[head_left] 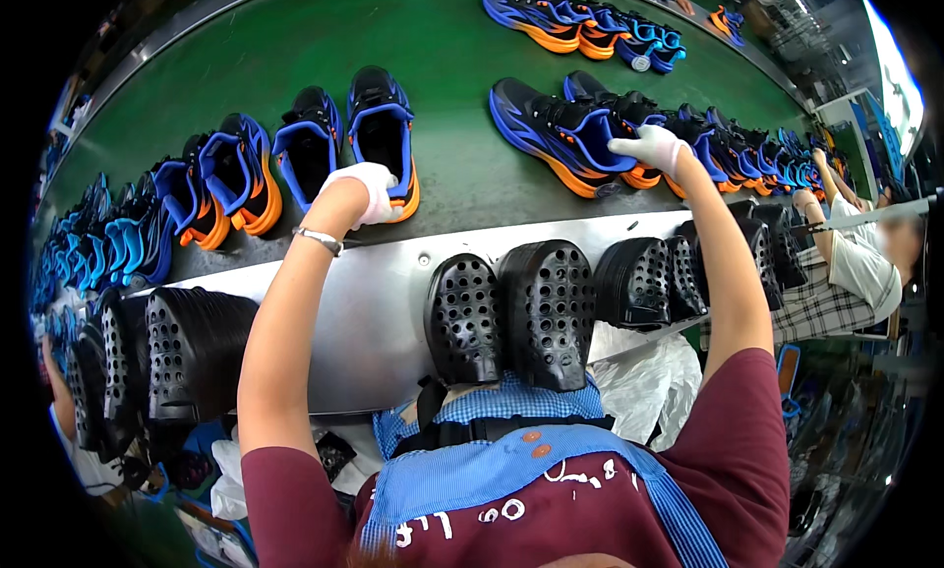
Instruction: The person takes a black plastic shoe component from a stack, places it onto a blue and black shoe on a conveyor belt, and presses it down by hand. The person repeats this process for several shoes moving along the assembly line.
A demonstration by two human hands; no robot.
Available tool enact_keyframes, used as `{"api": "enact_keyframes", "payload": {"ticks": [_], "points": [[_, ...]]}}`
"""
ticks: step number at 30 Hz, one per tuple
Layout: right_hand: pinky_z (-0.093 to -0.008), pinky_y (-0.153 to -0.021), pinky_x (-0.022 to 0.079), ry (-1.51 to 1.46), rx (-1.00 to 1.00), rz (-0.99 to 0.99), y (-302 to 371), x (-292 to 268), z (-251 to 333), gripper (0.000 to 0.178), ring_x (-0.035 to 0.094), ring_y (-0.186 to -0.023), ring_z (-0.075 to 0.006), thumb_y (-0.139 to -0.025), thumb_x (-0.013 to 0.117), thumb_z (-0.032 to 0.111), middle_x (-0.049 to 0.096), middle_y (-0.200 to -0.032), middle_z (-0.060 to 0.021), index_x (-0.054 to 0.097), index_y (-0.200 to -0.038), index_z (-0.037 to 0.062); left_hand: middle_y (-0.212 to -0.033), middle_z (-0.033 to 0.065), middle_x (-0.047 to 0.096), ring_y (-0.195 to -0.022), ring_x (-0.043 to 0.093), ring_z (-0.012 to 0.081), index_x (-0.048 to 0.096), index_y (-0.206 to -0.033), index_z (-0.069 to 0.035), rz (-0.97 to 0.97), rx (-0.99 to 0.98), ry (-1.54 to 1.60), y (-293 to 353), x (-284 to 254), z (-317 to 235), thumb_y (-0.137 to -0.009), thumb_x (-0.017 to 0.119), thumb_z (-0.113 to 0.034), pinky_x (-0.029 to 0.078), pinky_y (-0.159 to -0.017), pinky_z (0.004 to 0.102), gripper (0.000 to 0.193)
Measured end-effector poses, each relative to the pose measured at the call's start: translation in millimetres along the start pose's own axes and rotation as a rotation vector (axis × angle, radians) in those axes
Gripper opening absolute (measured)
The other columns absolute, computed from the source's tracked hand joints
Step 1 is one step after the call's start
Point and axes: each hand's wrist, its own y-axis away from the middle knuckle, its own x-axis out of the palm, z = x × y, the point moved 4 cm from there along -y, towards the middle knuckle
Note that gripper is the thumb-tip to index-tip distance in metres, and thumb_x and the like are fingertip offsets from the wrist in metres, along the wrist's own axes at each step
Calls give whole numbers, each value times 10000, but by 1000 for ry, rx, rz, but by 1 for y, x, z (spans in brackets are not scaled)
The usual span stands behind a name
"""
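Observation:
My left hand (366,188), in a white glove, is closed on the heel of a black sneaker (379,111) with a blue collar and orange sole. The shoe rests on the green table, toe pointing away. To its left is a similar sneaker (308,135), part of a row. On the right, my white-gloved right hand (653,149) is at the collar of a black-and-blue sneaker (612,104), second in another row. Its thumb points left and its other fingers are partly hidden, seemingly closed on the collar. Beside it, the row's first sneaker (541,125) lies angled.
Black perforated shoe-shaped inserts (548,307) stand along the metal ledge (374,273) before me, with stacks (192,352) on the left and more (639,278) on the right. Another sneaker row (551,22) sits at the far side of the green table (246,57). A co-worker (855,248) sits at right.

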Motion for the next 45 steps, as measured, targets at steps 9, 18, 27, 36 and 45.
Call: {"api": "enact_keyframes", "payload": {"ticks": [9,18,27,36,45], "points": [[-421,-771,518,29,-274,-5,-9,60,138,340,665,-821,-377,-721,605,270,683,-863,-241,716,-884,-7,-1053,217,677,-1013,646,365,664,-1116,20,-154,156,43,15,-9,9,-803,668,-417,512,-899,406,538],[-421,-756,520,15,-272,-43,-25,70,138,507,673,-796,-379,-748,650,441,676,-828,-271,707,-880,-44,-1003,211,698,-871,699,324,726,-968,-26,-115,43,-156,17,-81,-18,-824,567,-87,551,-784,383,223],[-429,-789,503,-44,-284,-21,-24,91,149,492,667,-826,-386,-814,589,431,677,-837,-264,702,-908,-38,-1109,216,690,-984,698,337,708,-1077,11,86,101,-243,-88,20,28,-870,527,-91,553,-824,391,293],[-435,-879,496,-126,-421,-215,-21,89,165,407,643,-929,-417,-786,581,343,681,-997,-260,686,-1010,20,-1150,205,680,-996,684,332,690,-1115,-3,-44,-58,-165,-74,0,45,-882,513,-142,537,-861,401,324],[-437,-837,501,-133,-314,-52,-30,91,159,425,654,-904,-407,-792,585,385,683,-959,-265,702,-976,20,-826,205,666,-764,647,365,708,-793,-24,-321,-82,-228,54,-78,77,-785,635,-160,531,-723,410,154]]}}
